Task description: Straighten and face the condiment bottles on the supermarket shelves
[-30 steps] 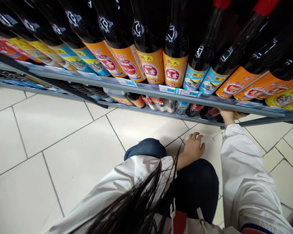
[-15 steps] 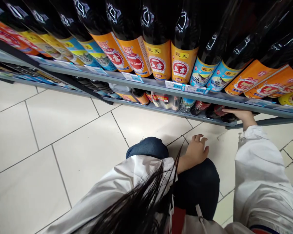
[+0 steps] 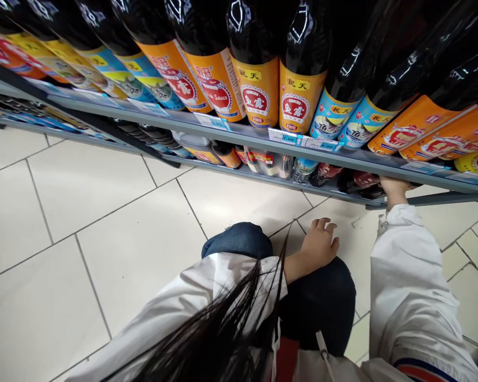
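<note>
My right hand (image 3: pixel 394 188) reaches into the right end of the bottom shelf (image 3: pixel 239 172). Its fingers are hidden beneath the upper shelf's edge, so I cannot see what they touch. Just left of it, a dark bottle with a red label (image 3: pixel 362 179) lies tilted. My left hand (image 3: pixel 321 243) hangs over my bent knee (image 3: pixel 318 297), fingers loosely spread and apart, with nothing in them. Above both hands stands a row of dark sauce bottles, among them an orange-labelled fish sauce bottle (image 3: pixel 298 103) and a blue-labelled one (image 3: pixel 330 119).
The upper shelf's front edge (image 3: pixel 239 139) carries price tags (image 3: pixel 284 137) and overhangs the bottom shelf. A plastic jug (image 3: pixel 195 143) and a wrapped pack of bottles (image 3: pixel 263 161) stand down there. Pale floor tiles (image 3: pixel 135 265) lie in front. Long dark hair (image 3: pixel 207 334) hangs across the view.
My right hand has gone deeper under the upper shelf, and its fingers have passed out of sight. The right sleeve has shifted left. My left hand stays over the knee.
</note>
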`<state>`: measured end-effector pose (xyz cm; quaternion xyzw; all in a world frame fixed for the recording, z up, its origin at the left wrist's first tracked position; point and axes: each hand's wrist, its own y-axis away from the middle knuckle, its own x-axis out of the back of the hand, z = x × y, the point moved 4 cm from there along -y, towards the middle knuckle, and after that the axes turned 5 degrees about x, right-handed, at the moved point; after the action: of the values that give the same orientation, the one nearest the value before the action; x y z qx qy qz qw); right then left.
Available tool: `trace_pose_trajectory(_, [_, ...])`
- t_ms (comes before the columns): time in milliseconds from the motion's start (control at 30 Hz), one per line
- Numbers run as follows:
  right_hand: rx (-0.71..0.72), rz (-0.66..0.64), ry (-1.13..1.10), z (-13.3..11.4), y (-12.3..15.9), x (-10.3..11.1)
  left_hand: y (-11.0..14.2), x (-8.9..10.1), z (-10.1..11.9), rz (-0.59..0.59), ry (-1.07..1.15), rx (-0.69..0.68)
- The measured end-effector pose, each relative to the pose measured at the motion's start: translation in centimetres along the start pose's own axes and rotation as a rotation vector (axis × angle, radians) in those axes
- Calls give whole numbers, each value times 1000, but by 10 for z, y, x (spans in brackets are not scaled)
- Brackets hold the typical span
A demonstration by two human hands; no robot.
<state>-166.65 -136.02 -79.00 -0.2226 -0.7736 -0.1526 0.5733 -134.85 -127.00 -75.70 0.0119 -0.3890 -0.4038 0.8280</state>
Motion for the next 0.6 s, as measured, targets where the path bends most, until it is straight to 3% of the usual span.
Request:
trace_pose_trajectory(167, [-86,38,-5,-14,-4,-6,-2,-2,0,12,-6,-2])
trace_pose_trajectory(333, [-38,2,-38,-28,-1,-15,-4,-7,3,0,-22,-6])
trace_pose_trajectory(500, [7,77,-51,-43,0,-17,-6,-13,4,-1,-37,-7])
trace_pose_trajectory(600, [23,94,-89,-40,7,-18,-7,-15,4,-11,-35,6])
